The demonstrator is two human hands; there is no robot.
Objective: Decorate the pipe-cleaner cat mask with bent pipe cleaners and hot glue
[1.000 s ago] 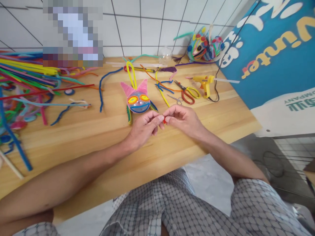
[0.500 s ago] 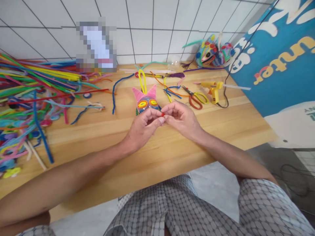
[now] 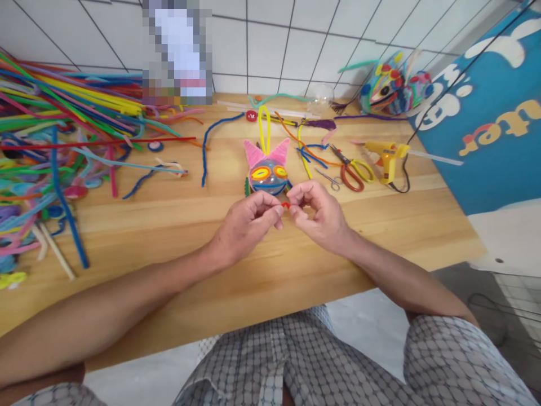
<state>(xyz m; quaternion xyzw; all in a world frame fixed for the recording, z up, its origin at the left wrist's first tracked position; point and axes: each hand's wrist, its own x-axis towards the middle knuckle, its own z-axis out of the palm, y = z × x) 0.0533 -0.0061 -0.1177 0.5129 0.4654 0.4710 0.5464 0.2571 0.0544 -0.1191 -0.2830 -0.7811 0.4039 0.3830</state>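
A short curved piece of red pipe cleaner (image 3: 286, 205) spans the small gap between my fingertips. My left hand (image 3: 251, 225) pinches one end of it, thumb against index finger. At the other end my right hand (image 3: 319, 217) pinches it the same way. Just behind the hands, on the table, sits a clear ball ornament (image 3: 269, 179) with pink pointed ears, orange-and-yellow eyes, blue trim below and a yellow loop (image 3: 264, 128) on top. My fingers are close in front of its lower edge.
Scissors (image 3: 353, 172), small silver scissors (image 3: 332, 180) and a yellow glue gun (image 3: 386, 160) lie to the right. A heap of coloured pipe cleaners (image 3: 84, 107) covers the left. A decorated fish-like figure (image 3: 384, 87) stands by the wall. One blue pipe cleaner (image 3: 206, 149) lies left of the ornament.
My fingertips have moved slightly apart, so more of the red piece shows, now bent in an arc. The camera view has shifted, and more of the ornament is visible.
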